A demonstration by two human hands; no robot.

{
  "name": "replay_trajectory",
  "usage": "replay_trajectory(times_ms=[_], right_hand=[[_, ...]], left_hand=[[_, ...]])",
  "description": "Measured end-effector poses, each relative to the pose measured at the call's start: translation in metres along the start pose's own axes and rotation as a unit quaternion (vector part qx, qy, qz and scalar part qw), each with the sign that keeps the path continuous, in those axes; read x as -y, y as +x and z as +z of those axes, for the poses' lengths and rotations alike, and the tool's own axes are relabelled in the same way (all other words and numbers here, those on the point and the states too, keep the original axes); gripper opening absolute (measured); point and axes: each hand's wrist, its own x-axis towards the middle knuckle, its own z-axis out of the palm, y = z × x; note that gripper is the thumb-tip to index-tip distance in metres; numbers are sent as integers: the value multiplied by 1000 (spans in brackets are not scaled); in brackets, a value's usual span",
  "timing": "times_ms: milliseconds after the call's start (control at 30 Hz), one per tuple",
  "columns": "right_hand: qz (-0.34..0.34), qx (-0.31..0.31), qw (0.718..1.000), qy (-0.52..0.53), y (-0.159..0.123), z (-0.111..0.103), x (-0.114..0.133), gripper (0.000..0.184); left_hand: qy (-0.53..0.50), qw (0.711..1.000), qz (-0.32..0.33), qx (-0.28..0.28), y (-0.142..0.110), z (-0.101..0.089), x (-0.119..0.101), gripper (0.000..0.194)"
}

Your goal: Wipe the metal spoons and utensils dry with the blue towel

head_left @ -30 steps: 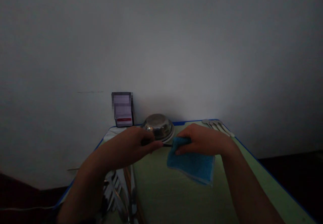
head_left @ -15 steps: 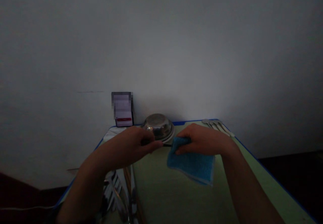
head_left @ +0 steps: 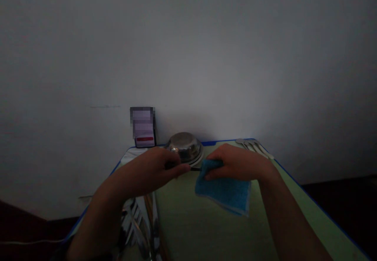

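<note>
A thin dark utensil [head_left: 195, 169], its kind hidden, spans the gap between my two hands. My left hand [head_left: 167, 165] is closed on its left end, thumb and fingers pinched together. On the other side my right hand [head_left: 228, 163] grips a blue cloth [head_left: 226, 194] folded around the utensil's right end. The cloth's loose part hangs down over the table. Just behind my left hand an upturned metal bowl [head_left: 184, 145] rests on a pale plate or rim, partly covered by my fingers.
Several forks and other cutlery [head_left: 137, 225] lie at the front left, partly under my left forearm. Several spoons [head_left: 255, 147] are at the back right. A phone [head_left: 144, 129] leans on the wall. The green table [head_left: 188, 221] has a blue edge.
</note>
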Motion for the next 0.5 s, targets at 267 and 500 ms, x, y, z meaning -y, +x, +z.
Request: replay_trajectory(times_ms=[267, 500], right_hand=[[2, 0, 1000, -5, 0, 0, 0, 21], [-10, -4, 1000, -8, -1, 0, 0, 22]], left_hand=[[-1, 1000, 7, 3, -1, -1, 0, 47], [0, 1000, 3, 2, -1, -1, -1, 49]])
